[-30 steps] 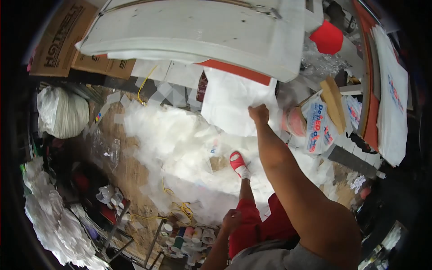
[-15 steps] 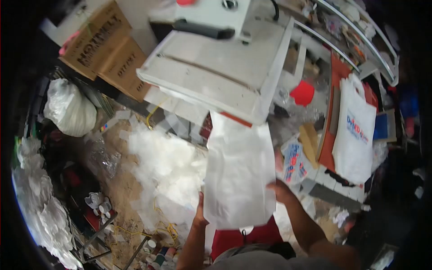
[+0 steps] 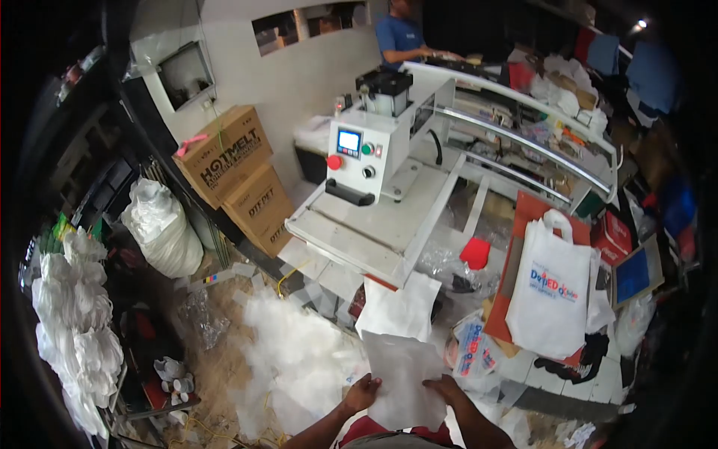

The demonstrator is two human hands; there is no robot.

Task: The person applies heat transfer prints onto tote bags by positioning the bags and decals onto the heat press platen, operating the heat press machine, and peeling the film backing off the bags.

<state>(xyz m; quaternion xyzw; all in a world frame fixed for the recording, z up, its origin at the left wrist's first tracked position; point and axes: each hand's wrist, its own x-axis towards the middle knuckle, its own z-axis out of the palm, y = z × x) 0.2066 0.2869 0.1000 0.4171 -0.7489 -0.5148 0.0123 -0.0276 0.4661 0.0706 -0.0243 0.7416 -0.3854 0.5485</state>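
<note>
A translucent whitish sheet (image 3: 405,374) is held in front of my body, gripped at both side edges. My left hand (image 3: 363,392) pinches its left edge with fingers closed. My right hand (image 3: 446,389) pinches the right edge, thumb on top. Just beyond the sheet, a white cloth piece (image 3: 396,307) hangs from the front edge of a heat press (image 3: 366,228); its upper end is hidden under the press. The press has a lit display, a red button and a black handle (image 3: 349,193).
Printed white bags (image 3: 550,288) lie on a red-brown board (image 3: 499,318) at right, near a red cap-like piece (image 3: 476,254). Cartons (image 3: 232,153) and a stuffed white sack (image 3: 161,228) stand left. White sheets (image 3: 288,367) cover the floor. A person in blue (image 3: 400,37) is at the back.
My view has tilted up, showing more of the press and the room. Both hands now grip the translucent sheet near my body, apart from the white cloth at the press.
</note>
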